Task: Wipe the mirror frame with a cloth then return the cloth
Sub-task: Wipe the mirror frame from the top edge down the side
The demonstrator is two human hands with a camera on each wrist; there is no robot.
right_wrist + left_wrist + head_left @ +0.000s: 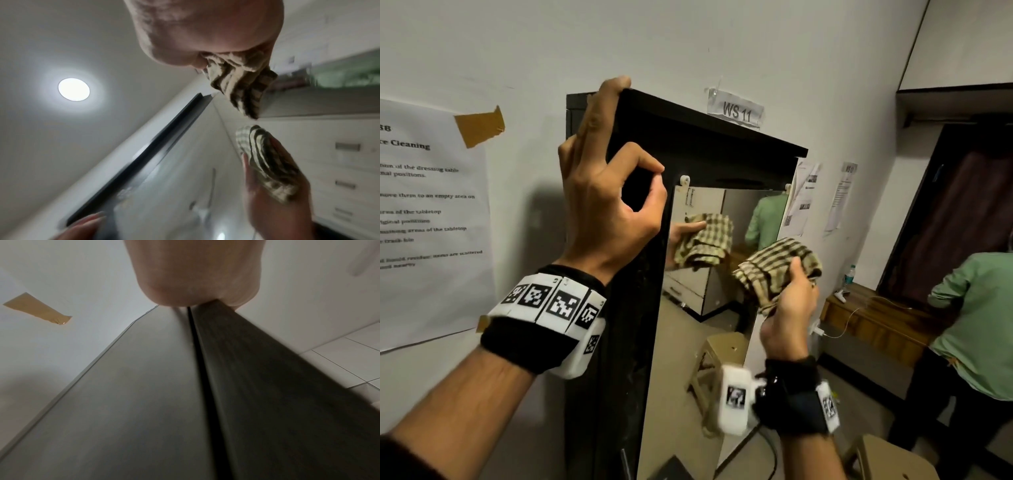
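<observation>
The mirror's dark frame [705, 137] hangs on the white wall, with the glass [709, 291] set below its top board. My left hand [613, 164] grips the frame's top left corner, fingers hooked over the top edge and thumb curled in front. In the left wrist view the palm [195, 280] sits at the end of the dark frame edge [267, 386]. My right hand [791, 301] holds a bunched beige-and-brown checked cloth [777, 270] in front of the mirror's right side. In the right wrist view the cloth [242, 81] hangs just short of its reflection in the glass.
A printed sheet [424, 212] is taped to the wall left of the frame, and a "WS 11" label [736, 111] sits above it. At the right a person in a green shirt [976, 325] stands by a wooden table [869, 322]. A beige stool [893, 459] stands low right.
</observation>
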